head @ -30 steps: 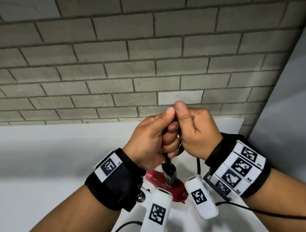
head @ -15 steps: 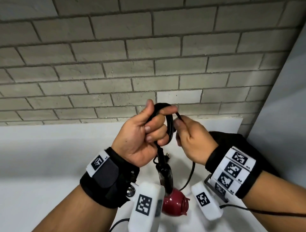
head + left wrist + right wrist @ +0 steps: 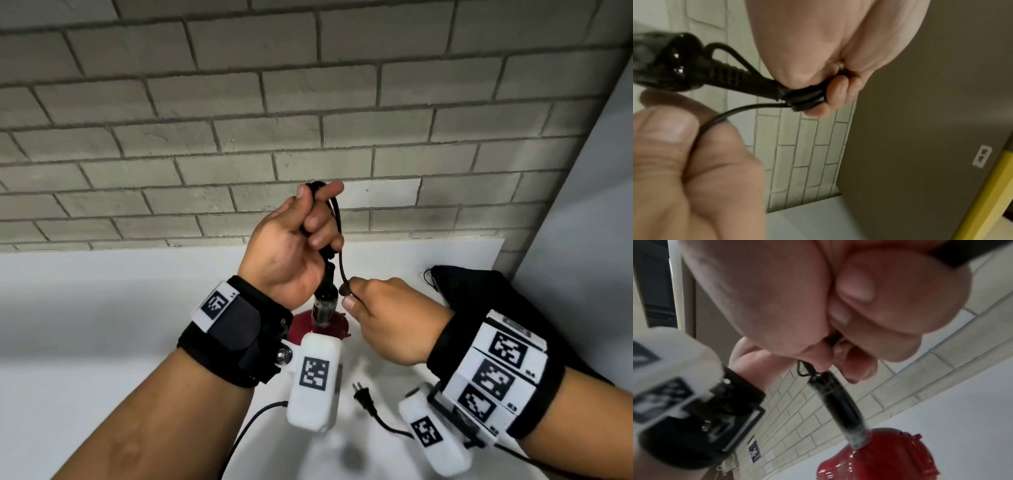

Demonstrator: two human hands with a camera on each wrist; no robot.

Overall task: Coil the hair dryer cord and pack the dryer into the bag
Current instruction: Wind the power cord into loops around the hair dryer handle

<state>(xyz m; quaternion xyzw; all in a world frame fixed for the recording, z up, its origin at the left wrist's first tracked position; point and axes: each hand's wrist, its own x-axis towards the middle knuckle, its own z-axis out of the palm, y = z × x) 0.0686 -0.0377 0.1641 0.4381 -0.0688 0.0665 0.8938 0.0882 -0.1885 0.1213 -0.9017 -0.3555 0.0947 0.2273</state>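
Note:
My left hand (image 3: pixel 294 240) is raised and grips several loops of the black cord (image 3: pixel 339 246). Below it the red hair dryer (image 3: pixel 337 325) hangs by its black handle (image 3: pixel 323 301) over the white table (image 3: pixel 102 308). My right hand (image 3: pixel 380 315) pinches the cord just under the left hand, and the free end runs down to the plug (image 3: pixel 362 397). In the left wrist view my fingers (image 3: pixel 838 92) clamp the cord loops (image 3: pixel 803 97). The right wrist view shows the dryer's red body (image 3: pixel 890 456) and its handle (image 3: pixel 838 402). A black bag (image 3: pixel 479 294) lies behind my right wrist.
A grey brick wall (image 3: pixel 308 120) rises right behind the table. A plain grey panel (image 3: pixel 589 205) closes off the right side. The table's left half lies bare and white. Thin black cables (image 3: pixel 253 418) run from the wrist cameras near the front edge.
My left hand has risen with the cord loops. My right hand has moved down and away from it along the cord. The plug has come into view below.

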